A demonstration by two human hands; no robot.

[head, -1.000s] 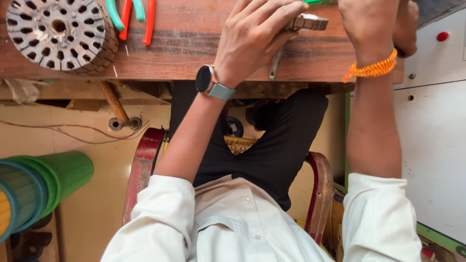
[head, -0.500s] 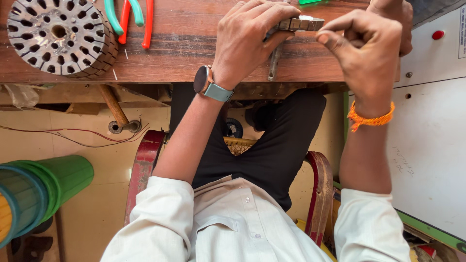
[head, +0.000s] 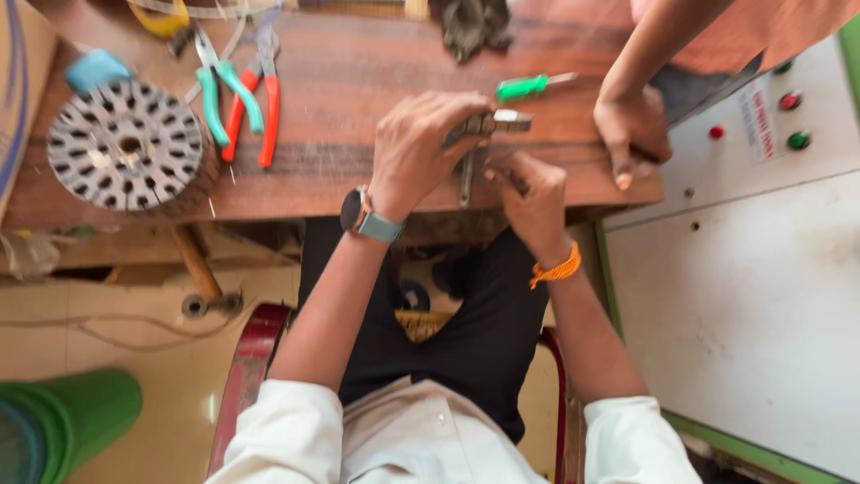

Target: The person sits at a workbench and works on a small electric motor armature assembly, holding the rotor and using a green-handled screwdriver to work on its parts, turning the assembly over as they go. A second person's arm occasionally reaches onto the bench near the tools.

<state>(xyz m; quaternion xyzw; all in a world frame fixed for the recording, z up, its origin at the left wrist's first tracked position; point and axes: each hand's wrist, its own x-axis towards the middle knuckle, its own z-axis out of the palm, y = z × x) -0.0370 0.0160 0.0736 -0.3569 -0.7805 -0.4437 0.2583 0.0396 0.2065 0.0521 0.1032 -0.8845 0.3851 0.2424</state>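
Head view: since the earlier frame the right hand (head: pixel 536 199) has dropped from beside the metal hand tool (head: pixel 488 127) to the near edge of the tabletop (head: pixel 358 81), where it now curls narrowly below the tool; whether it pinches anything cannot be told. The left hand (head: pixel 421 148) remains closed over the tool, held just above the wood. Another person's hand (head: pixel 634 134) now presses the tabletop edge, near a green-handled screwdriver (head: pixel 528 86). Pliers (head: pixel 237 90) and a slotted metal disc (head: pixel 125 145) lie well to the left.
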